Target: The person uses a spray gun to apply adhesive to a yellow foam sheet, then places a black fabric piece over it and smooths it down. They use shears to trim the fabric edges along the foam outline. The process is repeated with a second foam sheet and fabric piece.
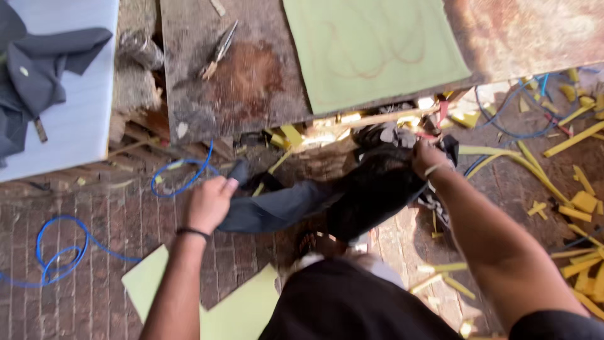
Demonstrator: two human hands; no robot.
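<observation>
The left hand (209,203) closes its fingers on one end of a dark cloth (327,198), and the right hand (429,157), at 3 o'clock from it, grips the other, bunched end, so the cloth hangs stretched between both hands above the brick floor (94,208). At 12 o'clock from the hands stands the rusty table (251,82) with a green sheet (371,50) and pliers (220,47) on it. A blue cable (63,245) lies at 9 o'clock and yellow scraps (579,201) at 3 o'clock.

left hand (209,203) clenched, right hand (429,160) clenched
</observation>
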